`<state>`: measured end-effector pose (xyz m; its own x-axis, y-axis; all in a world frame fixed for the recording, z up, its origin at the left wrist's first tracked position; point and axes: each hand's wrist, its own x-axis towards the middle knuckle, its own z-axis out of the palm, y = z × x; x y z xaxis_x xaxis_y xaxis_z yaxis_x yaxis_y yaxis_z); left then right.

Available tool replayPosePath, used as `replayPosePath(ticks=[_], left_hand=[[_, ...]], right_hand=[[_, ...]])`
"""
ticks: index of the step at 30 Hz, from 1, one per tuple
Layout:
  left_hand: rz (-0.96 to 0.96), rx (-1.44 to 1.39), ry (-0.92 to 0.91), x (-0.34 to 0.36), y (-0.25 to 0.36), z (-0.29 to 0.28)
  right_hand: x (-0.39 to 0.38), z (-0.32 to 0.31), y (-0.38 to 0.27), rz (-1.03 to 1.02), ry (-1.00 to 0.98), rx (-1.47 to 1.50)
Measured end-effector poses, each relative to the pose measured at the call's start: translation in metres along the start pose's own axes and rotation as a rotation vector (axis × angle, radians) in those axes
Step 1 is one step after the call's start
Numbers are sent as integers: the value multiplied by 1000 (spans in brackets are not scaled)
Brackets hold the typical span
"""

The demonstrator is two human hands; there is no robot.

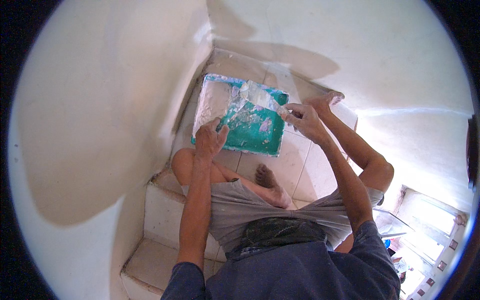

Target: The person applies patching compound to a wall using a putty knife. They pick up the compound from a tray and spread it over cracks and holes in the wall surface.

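A green rectangular tray (252, 146) lies on the tiled step in front of me, its rim smeared with white. Pale putty (214, 100) fills its left side, and scraps of it cling to the rest of the bottom. My right hand (306, 120) is closed round the handle of a putty knife (260, 96), whose coated blade points left over the tray's far part. At the tray's near left, my left hand (210, 139) is closed on what looks like a second putty knife (234, 107), its smeared blade slanting toward the first one. My fingers hide its handle.
I sit on tiled stairs, with my bare feet (270, 180) close to the tray. Pale walls (110, 90) rise at the left and the far side. Lower steps (155, 260) lie at the lower left. A bright window (435, 220) shows at the lower right.
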<state>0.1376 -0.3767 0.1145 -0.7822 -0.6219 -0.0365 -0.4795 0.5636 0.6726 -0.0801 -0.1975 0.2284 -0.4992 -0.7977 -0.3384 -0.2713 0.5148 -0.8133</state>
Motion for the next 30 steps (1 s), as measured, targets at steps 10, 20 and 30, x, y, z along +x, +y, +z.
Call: replayPosePath(ticks=[10, 20, 30], left_hand=[[-268, -425, -58, 7, 6, 7], [-652, -995, -71, -15, 32, -45], [-643, -1086, 4, -7, 29, -33]], right_hand=[[19, 19, 27, 6, 125, 510], [98, 43, 40, 178, 232, 1057], [167, 59, 58, 246, 454, 1233]])
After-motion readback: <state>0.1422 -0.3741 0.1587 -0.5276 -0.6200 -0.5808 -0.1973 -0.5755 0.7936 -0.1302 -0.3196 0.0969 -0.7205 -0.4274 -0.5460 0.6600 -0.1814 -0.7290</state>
